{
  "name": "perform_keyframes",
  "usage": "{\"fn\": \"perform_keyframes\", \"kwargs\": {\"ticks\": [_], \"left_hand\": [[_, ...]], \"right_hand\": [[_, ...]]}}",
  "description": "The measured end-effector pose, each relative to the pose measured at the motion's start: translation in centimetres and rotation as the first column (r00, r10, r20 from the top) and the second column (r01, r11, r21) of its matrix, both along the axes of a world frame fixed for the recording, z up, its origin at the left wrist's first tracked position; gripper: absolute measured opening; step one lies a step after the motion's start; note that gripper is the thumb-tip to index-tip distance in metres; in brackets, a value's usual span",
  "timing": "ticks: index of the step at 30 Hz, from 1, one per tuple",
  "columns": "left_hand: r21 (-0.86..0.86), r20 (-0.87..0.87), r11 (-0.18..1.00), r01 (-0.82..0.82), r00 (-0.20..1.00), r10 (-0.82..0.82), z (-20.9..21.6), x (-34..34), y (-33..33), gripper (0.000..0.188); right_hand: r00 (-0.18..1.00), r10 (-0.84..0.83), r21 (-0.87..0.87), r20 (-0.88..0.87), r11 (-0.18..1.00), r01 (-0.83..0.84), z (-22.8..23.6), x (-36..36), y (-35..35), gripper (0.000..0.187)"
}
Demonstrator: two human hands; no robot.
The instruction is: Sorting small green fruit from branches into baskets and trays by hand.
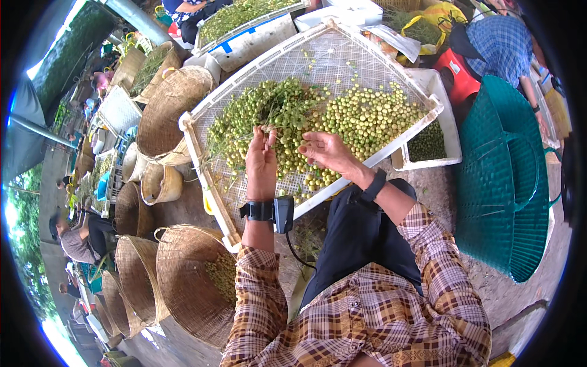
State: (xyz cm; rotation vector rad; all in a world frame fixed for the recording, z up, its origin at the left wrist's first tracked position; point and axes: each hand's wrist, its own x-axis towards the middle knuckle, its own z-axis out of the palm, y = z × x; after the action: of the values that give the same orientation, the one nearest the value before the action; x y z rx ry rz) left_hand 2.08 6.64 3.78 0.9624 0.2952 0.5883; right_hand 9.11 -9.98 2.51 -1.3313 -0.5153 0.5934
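Observation:
A white mesh tray [227, 221] lies before me, tilted in view. On its left side is a heap of green sprigs [241, 113] with small round fruits on thin stems. My left hand [262, 160] is closed on a bundle of stems at the near edge of that heap, wrist upward in view. To its right, my right hand [335, 154] hovers over the fruits with fingers curled together; what they hold, if anything, is hidden. Loose pale green round fruits [367, 116] cover the right part of the mesh.
Woven baskets [174, 113] stand to the left, and another basket [189, 287] at lower left holds some fruits. A white box [452, 150] with dark green fruits sits under the tray's right corner. A green woven bag [501, 177] stands right. Other people work nearby.

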Motion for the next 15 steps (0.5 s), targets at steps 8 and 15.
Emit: {"fn": "perform_keyframes", "kwargs": {"ticks": [8, 15], "left_hand": [[0.423, -0.102, 0.9, 0.105, 0.992, -0.067, -2.7, 1.5, -2.6, 0.043], [0.223, 0.049, 0.974, -0.049, 0.998, 0.039, -1.5, 0.5, -0.1, 0.023]], "right_hand": [[0.899, -0.281, -0.078, 0.337, 0.943, 0.323, -1.1, 1.0, 2.1, 0.046], [0.975, -0.057, -0.01, 0.216, 0.998, 0.06, -0.4, -0.4, 3.3, 0.032]]}}
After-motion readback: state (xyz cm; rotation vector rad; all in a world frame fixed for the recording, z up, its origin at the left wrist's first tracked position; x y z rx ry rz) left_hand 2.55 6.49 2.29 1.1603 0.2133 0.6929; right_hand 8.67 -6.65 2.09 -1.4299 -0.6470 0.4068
